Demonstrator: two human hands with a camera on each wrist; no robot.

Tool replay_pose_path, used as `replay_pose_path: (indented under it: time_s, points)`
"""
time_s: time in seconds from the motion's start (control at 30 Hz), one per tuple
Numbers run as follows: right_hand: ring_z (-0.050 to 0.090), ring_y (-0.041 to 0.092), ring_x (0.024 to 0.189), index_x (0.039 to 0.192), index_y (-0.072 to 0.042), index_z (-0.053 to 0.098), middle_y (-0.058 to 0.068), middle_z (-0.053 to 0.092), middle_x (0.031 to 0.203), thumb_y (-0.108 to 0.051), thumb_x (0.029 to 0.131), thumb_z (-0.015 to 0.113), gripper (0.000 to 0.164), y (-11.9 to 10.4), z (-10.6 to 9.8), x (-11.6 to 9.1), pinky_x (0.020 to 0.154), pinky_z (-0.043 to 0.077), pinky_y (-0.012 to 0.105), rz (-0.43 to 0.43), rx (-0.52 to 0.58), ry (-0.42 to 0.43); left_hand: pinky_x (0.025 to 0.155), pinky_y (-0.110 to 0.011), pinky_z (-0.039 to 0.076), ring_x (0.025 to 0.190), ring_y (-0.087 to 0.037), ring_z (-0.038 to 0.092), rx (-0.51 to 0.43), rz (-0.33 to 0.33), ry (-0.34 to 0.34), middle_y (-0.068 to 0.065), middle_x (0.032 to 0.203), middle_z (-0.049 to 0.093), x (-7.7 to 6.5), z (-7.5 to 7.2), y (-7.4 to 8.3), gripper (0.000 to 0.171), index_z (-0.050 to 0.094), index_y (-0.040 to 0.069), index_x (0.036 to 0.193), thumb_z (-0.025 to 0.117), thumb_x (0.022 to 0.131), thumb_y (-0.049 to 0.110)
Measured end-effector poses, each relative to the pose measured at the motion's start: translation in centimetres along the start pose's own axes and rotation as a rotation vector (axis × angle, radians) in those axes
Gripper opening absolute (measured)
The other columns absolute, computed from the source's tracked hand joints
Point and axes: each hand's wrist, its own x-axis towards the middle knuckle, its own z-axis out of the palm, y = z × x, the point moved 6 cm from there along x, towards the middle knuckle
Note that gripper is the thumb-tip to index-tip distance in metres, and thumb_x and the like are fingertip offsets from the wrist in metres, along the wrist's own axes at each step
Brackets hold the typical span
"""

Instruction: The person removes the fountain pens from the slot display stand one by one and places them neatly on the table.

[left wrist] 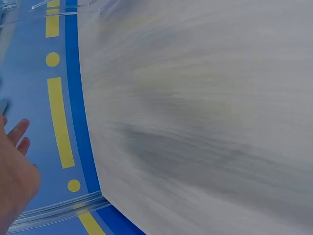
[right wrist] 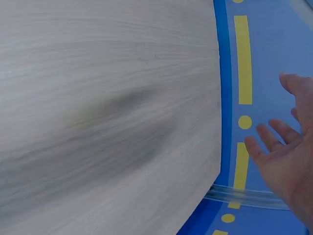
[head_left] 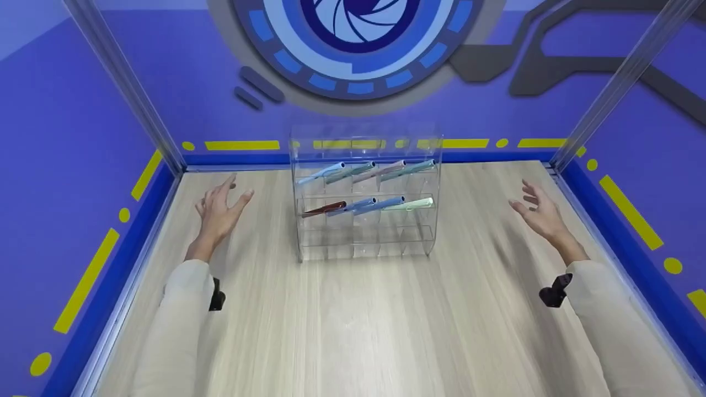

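Observation:
A clear acrylic rack (head_left: 364, 251) stands at the back middle of the table, holding several slanted pens in two rows. The upper row has a light blue pen (head_left: 321, 173), a teal pen (head_left: 351, 172), a pinkish pen (head_left: 380, 171) and another teal one. Below lie a dark red pen (head_left: 324, 209), two blue pens and a pale green pen (head_left: 411, 204). My left hand (head_left: 218, 212) hovers left of the rack, fingers spread and holding nothing. Over on the right, my right hand (head_left: 543, 218) is likewise raised, relaxed and apart from the rack.
The light wood table (head_left: 353, 331) is bounded by blue walls with yellow dashes and by metal corner posts (head_left: 127, 82). A small black device (head_left: 555, 290) sits at the right wrist, another (head_left: 217, 296) at the left.

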Motion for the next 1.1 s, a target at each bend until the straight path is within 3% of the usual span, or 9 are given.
replay_pose_path:
  time_s: [0.07, 0.13, 0.23, 0.33, 0.43, 0.6, 0.7, 0.77, 1.1]
  points:
    - [0.036, 0.056, 0.143, 0.162, -0.002, 0.018, 0.037, 0.03, 0.159, -0.024, 0.107, 0.055, 0.071, 0.0, 0.1, -0.1, 0.112, 0.049, 0.048, 0.003, -0.003, -0.001, 0.119, -0.063, 0.01, 0.149, -0.041, 0.028, -0.012, -0.004, -0.002, -0.021, 0.156, 0.044, -0.1, 0.0, 0.1, 0.073, 0.037, 0.011, 0.159, 0.055, 0.102, 0.052]
    - [0.04, 0.055, 0.141, 0.162, -0.002, 0.021, 0.036, 0.033, 0.158, -0.024, 0.107, 0.054, 0.068, -0.2, 0.3, -0.1, 0.1, 0.054, 0.021, -0.013, 0.006, -0.003, 0.119, -0.064, 0.011, 0.149, -0.041, 0.028, -0.015, -0.003, 0.0, -0.021, 0.156, 0.044, -0.1, 0.0, 0.2, 0.069, 0.045, 0.008, 0.153, 0.058, 0.101, 0.051]
    - [0.044, 0.053, 0.138, 0.161, -0.002, 0.027, 0.034, 0.037, 0.157, -0.021, 0.107, 0.055, 0.064, -0.5, 0.8, -0.1, 0.081, 0.037, -0.004, -0.039, 0.042, 0.007, 0.119, -0.063, 0.015, 0.149, -0.041, 0.03, -0.012, 0.015, 0.009, -0.021, 0.154, 0.047, -0.2, 0.0, 0.3, 0.06, 0.057, 0.005, 0.144, 0.062, 0.101, 0.046]
    - [0.049, 0.046, 0.135, 0.158, 0.0, 0.033, 0.032, 0.041, 0.155, -0.019, 0.107, 0.055, 0.059, -0.6, 1.2, -0.4, 0.082, 0.037, -0.005, -0.048, 0.078, 0.044, 0.119, -0.062, 0.016, 0.148, -0.04, 0.032, -0.024, 0.024, -0.001, -0.021, 0.153, 0.049, -0.4, 0.5, 0.3, 0.057, 0.059, 0.004, 0.142, 0.063, 0.101, 0.043]
    - [0.058, 0.022, 0.125, 0.155, -0.001, 0.039, 0.026, 0.05, 0.15, -0.02, 0.107, 0.055, 0.054, -0.5, 1.2, -0.9, 0.085, 0.039, -0.004, -0.036, 0.096, 0.099, 0.121, -0.062, 0.014, 0.148, -0.039, 0.032, -0.053, 0.015, -0.038, -0.021, 0.154, 0.048, -0.7, 1.2, 0.1, 0.057, 0.057, 0.005, 0.144, 0.062, 0.101, 0.043]
    - [0.056, -0.013, 0.104, 0.151, 0.002, 0.044, -0.015, 0.062, 0.123, -0.022, 0.106, 0.057, 0.053, -0.5, 1.1, -1.6, 0.085, 0.05, 0.002, -0.001, 0.214, 0.131, 0.127, -0.064, 0.011, 0.15, -0.039, 0.032, -0.104, -0.011, -0.108, -0.019, 0.155, 0.048, -1.3, 2.7, 0.0, 0.059, 0.054, 0.009, 0.148, 0.059, 0.103, 0.047]
    - [0.061, -0.013, 0.1, 0.148, 0.004, 0.047, -0.03, 0.06, 0.111, -0.02, 0.106, 0.057, 0.049, -1.0, 1.2, -1.8, 0.085, 0.053, 0.005, 0.0, 0.299, 0.124, 0.127, -0.062, 0.018, 0.151, -0.038, 0.033, -0.156, -0.019, -0.136, -0.017, 0.156, 0.048, -1.5, 3.5, 0.3, 0.063, 0.053, 0.011, 0.149, 0.058, 0.101, 0.052]
    - [0.064, -0.01, 0.101, 0.145, 0.004, 0.05, -0.03, 0.063, 0.11, -0.019, 0.107, 0.056, 0.045, -1.4, 1.4, -2.0, 0.085, 0.054, 0.006, -0.009, 0.344, 0.111, 0.125, -0.061, 0.025, 0.151, -0.037, 0.033, -0.195, -0.025, -0.151, -0.016, 0.156, 0.047, -1.7, 4.0, 0.5, 0.065, 0.052, 0.012, 0.15, 0.058, 0.101, 0.055]
    - [0.069, -0.002, 0.101, 0.138, 0.01, 0.054, -0.024, 0.07, 0.11, -0.019, 0.106, 0.057, 0.043, -3.8, 3.8, -2.6, 0.086, 0.058, 0.013, -0.059, 0.436, 0.016, 0.123, -0.053, 0.029, 0.146, -0.032, 0.039, -0.315, 0.029, -0.188, -0.015, 0.152, 0.053, -2.7, 6.0, 2.1, 0.055, 0.055, 0.009, 0.147, 0.061, 0.103, 0.041]
